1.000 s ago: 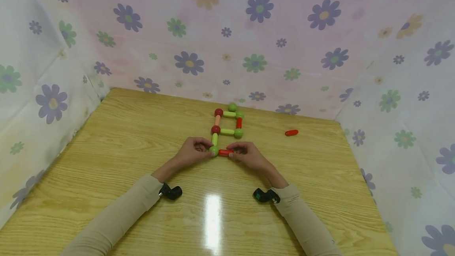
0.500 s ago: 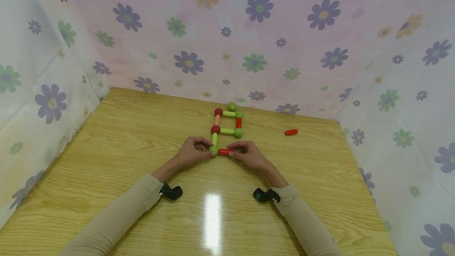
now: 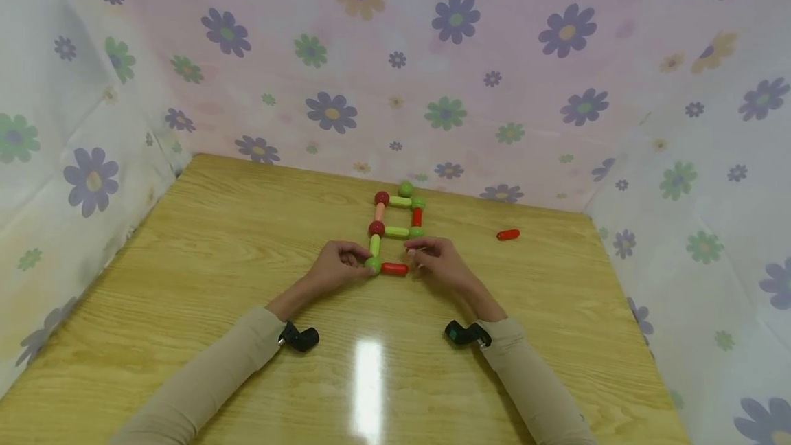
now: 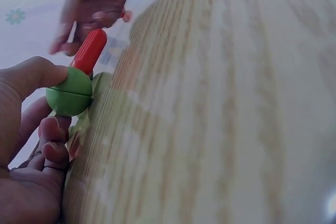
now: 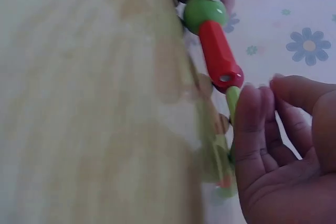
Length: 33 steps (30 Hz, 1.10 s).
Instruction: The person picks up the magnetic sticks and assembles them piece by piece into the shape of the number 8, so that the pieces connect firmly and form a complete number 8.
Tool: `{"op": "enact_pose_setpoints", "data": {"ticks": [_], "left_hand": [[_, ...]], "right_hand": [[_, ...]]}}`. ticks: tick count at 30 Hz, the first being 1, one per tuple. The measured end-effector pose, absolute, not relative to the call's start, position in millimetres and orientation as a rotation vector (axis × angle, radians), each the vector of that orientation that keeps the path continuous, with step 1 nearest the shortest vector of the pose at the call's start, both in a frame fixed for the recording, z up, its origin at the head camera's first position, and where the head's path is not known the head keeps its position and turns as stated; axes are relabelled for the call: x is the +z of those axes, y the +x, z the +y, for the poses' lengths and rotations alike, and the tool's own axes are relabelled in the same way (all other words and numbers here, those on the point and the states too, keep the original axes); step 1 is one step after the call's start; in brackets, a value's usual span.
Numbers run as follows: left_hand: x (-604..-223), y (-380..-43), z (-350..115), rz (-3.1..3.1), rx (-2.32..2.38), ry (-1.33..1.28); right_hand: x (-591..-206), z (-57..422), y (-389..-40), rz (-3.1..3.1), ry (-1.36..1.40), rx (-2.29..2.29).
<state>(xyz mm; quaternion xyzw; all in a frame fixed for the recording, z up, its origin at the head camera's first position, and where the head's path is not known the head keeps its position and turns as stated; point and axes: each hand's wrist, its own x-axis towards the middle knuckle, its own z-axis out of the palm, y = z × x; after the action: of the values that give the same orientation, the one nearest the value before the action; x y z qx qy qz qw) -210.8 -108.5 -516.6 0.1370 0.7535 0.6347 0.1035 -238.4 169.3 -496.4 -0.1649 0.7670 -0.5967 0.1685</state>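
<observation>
My left hand (image 3: 338, 265) pinches a green ball (image 4: 69, 92) between thumb and fingers at the near corner of a ball-and-rod figure. From that ball a red rod (image 3: 394, 268) sticks out to the right, its far end free, and a yellow-green rod (image 3: 375, 246) runs away from me to a dark red ball (image 3: 376, 229). Just beyond the red rod's free end, my right hand (image 3: 446, 265) holds nothing, thumb and fingers apart in the right wrist view. Farther back, rods and balls form a square, with a green ball (image 3: 417, 232) at its near right corner.
A loose red rod (image 3: 508, 234) lies to the right on the wooden table (image 3: 247, 225). Another green ball (image 3: 405, 189) sits at the back by the square's far side. Flowered cloth (image 3: 383, 88) hangs behind and at both sides.
My right hand has let go of the red rod and moved slightly away from me and to the right. The left hand keeps its pinch on the green ball.
</observation>
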Motion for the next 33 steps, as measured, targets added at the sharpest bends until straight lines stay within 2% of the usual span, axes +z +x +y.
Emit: {"op": "enact_pose_setpoints", "data": {"ticks": [8,14,22,33], "left_hand": [[-516.0,-209.7,-107.1,2.203,1.888,0.419],[-516.8,-210.4,-107.2,2.211,1.887,0.44],[-517.5,-210.5,-107.2,2.223,1.87,0.428],[-516.1,-209.6,-106.7,2.233,1.873,0.436]], "right_hand": [[-482.4,162.2,-273.9,2.098,-0.351,-2.173],[-468.3,155.0,-312.6,2.183,-0.316,-2.299],[-471.3,157.0,-357.6,2.416,-0.343,-2.056],[-482.3,143.6,-366.5,2.641,-0.511,-1.475]]}}
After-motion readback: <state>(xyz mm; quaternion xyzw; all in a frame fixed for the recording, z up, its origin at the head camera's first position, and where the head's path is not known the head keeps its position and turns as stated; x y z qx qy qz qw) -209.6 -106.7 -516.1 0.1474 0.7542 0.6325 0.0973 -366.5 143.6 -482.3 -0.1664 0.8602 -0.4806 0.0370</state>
